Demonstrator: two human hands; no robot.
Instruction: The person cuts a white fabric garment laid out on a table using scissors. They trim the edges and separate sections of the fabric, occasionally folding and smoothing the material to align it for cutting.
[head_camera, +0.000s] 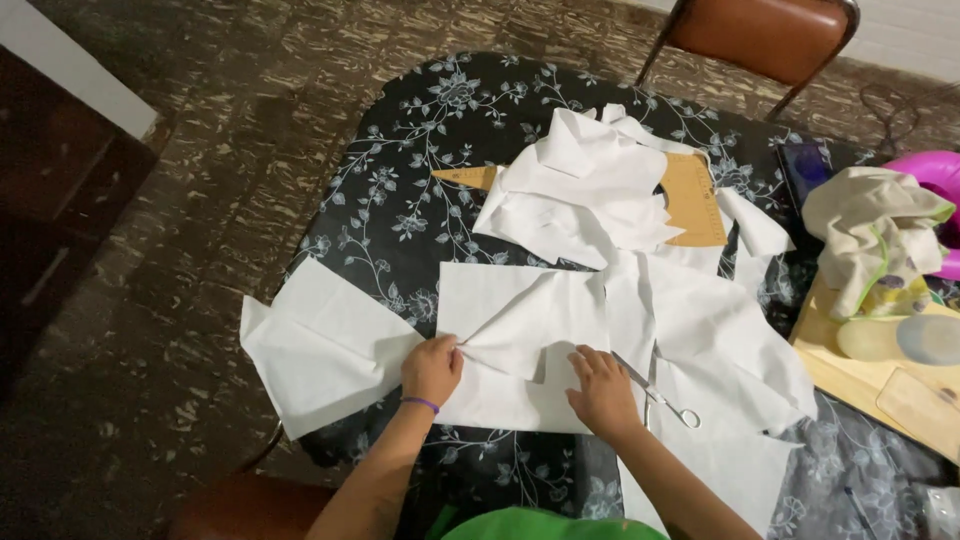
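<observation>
Leftmost, a loose white fabric panel (320, 350) hangs half over the edge of the surface (400, 210), which wears a black floral cloth. Next to it the left hand (431, 368) has its grip closed in a pinch on a fold of the white fabric piece (520, 345), gathering creases toward the fingers. That piece lies flat near the front edge, between both hands. It looks thin, light and limp, likely to slide on the smooth cloth and wrinkle wherever it is pulled, so edges and corners seem the sensible places to hold. The right hand (603, 390) rests palm down on it, grip open and flat, holding nothing. Just beside lie metal scissors (660, 392). Further back sit heaped white offcuts (585, 185) on a tan ruler (693, 195)
</observation>
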